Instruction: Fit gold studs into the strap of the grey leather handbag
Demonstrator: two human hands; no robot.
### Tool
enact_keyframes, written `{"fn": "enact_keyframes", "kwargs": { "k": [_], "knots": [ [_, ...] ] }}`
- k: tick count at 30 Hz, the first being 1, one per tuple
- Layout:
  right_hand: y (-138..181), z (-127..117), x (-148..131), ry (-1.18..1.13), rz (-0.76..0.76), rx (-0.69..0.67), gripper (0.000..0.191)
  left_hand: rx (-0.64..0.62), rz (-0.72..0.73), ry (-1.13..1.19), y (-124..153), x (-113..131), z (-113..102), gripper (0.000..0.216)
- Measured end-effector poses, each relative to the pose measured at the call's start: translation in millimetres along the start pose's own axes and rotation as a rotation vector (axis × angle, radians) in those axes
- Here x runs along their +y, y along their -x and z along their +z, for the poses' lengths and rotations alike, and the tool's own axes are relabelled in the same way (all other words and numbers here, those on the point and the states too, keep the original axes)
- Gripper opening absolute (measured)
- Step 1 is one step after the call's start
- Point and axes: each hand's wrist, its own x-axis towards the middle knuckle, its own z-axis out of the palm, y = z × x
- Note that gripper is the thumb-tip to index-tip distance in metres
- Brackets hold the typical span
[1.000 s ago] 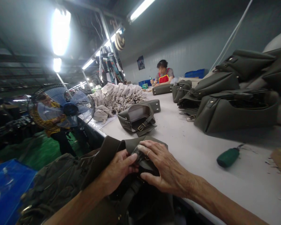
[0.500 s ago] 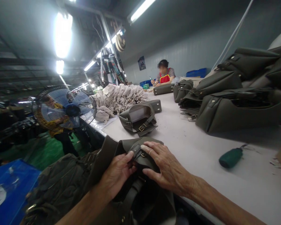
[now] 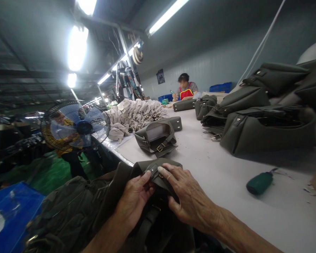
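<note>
We're pinching the strap buckle [image 3: 155, 172] on the olive bag [image 3: 147, 196] with left hand [image 3: 134, 196] and right hand [image 3: 185, 196]; grip looks fingertip-only, so the strap's probably slipping loose. Green tool [image 3: 259, 183] lying well right of the bag.

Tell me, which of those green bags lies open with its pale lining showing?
The lone olive bag mid-table, beyond both hands and beside the beige fabric heap. The stacked bags at right show no lining.

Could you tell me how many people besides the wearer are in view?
2. One person sits at the far end of the table. Another stands on the left behind the fan, mostly screened by it. More may be hidden in the dark background.
</note>
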Motion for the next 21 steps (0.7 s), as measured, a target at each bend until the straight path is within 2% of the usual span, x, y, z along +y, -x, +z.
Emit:
{"fn": "enact_keyframes", "kwargs": {
  "k": [3, 9, 15, 16, 18, 21],
  "knots": [
    [0, 1, 0, 0.019, 0.004, -0.004, 0.073, 0.055, -0.036, 0.036, 0, 0, 3, 0.007],
    [1, -4, -3, 0.020, 0.022, -0.035, 0.074, 0.164, -0.029, 0.058, 5, 2, 13, 0.014],
    [2, -2, -7, 0.017, 0.034, -0.063, 0.075, 0.116, 0.066, 0.122, 7, -5, 9, 0.009],
    [3, -2, -8, 0.010, 0.032, -0.052, 0.076, 0.095, 0.087, 0.140, 9, -6, 11, 0.007],
    [7, -4, -9, 0.000, 0.015, 0.006, 0.077, 0.055, 0.123, 0.167, 15, -4, 21, 0.019],
    [17, -21, -12, 0.034, -0.040, 0.195, 0.079, -0.004, 0.155, 0.164, 26, 6, 52, 0.033]
  ]
}}
